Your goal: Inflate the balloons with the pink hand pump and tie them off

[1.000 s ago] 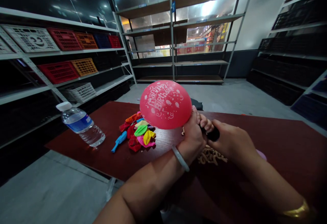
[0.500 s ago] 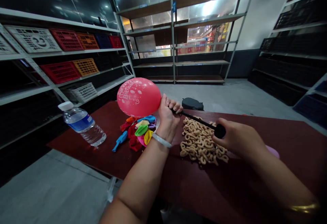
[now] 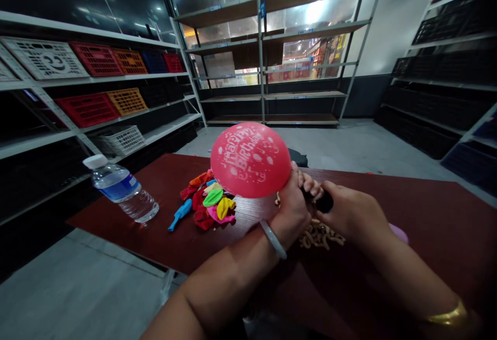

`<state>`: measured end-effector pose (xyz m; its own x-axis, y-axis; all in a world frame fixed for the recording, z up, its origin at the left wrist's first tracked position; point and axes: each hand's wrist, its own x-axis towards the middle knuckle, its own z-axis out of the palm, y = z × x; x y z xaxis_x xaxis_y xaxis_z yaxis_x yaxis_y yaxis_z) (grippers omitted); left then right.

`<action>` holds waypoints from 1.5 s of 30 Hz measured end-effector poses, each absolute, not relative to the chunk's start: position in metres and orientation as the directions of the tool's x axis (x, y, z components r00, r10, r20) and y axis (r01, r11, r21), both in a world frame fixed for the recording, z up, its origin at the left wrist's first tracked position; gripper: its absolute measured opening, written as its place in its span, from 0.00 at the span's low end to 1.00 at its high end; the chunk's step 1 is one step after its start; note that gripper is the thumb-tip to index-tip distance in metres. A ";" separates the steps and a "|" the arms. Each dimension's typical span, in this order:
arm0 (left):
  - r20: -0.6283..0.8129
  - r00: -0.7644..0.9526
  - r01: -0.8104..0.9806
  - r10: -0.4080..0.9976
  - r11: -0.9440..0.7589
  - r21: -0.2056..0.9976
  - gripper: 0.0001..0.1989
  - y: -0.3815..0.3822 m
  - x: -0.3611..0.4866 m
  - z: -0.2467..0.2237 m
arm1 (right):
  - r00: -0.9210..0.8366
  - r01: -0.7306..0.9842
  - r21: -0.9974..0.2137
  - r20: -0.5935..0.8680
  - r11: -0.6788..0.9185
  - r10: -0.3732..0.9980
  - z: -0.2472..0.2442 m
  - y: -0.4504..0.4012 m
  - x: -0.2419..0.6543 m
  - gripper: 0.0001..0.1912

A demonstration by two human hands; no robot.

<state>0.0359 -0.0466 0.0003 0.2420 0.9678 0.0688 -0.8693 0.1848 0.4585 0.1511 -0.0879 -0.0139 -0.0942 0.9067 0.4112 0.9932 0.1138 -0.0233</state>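
A pink-red inflated balloon [image 3: 250,160] with white "Happy Birthday" print is in the middle of the head view. My left hand [image 3: 293,200] is wrapped round the balloon's neck and the front of a black balloon pump [image 3: 324,202]. On the pump's round black end, my right hand [image 3: 349,210] is closed, almost touching my left. Limp balloons [image 3: 213,197] in several colours lie piled left of my left wrist. Under my hands, a heap of tan curly pieces [image 3: 321,235] is mostly covered. Part of a light purple thing [image 3: 398,233] shows behind my right forearm.
A water bottle [image 3: 122,189] with a white cap stands at the left of the dark red table [image 3: 155,257]. Shelving with coloured crates [image 3: 97,59] lines the left, and a metal rack [image 3: 261,60] stands at the back. Behind the table is a dark object [image 3: 298,158].
My left hand and the balloon have moved right, towards my right hand. The pump's black rod, long between my hands before, is pushed in, and the balloon looks bigger.
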 end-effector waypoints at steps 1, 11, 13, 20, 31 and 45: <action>0.082 0.237 -0.868 0.968 0.173 0.466 0.26 -0.050 0.038 0.000 | -0.093 0.992 -0.036 0.416 0.119 0.905 -0.014 -0.088 0.150 0.15; 0.086 0.242 -0.858 0.966 0.172 0.483 0.25 -0.041 0.027 0.006 | -0.126 0.985 -0.049 0.468 0.168 0.874 -0.022 -0.083 0.155 0.19; 0.077 0.215 -0.872 0.973 0.156 0.465 0.25 -0.028 0.013 0.012 | -0.123 0.989 -0.013 0.468 0.146 0.875 -0.023 -0.080 0.159 0.21; 0.070 0.049 -0.919 0.996 0.018 0.394 0.24 0.012 -0.035 0.026 | -0.087 0.995 -0.010 0.413 0.100 0.906 -0.020 -0.074 0.181 0.18; 0.039 0.228 -0.898 0.973 0.194 0.396 0.25 -0.026 0.026 -0.001 | -0.113 0.993 0.075 0.445 0.089 0.888 -0.022 -0.079 0.172 0.17; 0.079 0.272 -0.838 0.959 0.196 0.509 0.25 -0.034 0.022 0.007 | -0.139 0.983 -0.037 0.505 0.182 0.852 -0.025 -0.081 0.157 0.21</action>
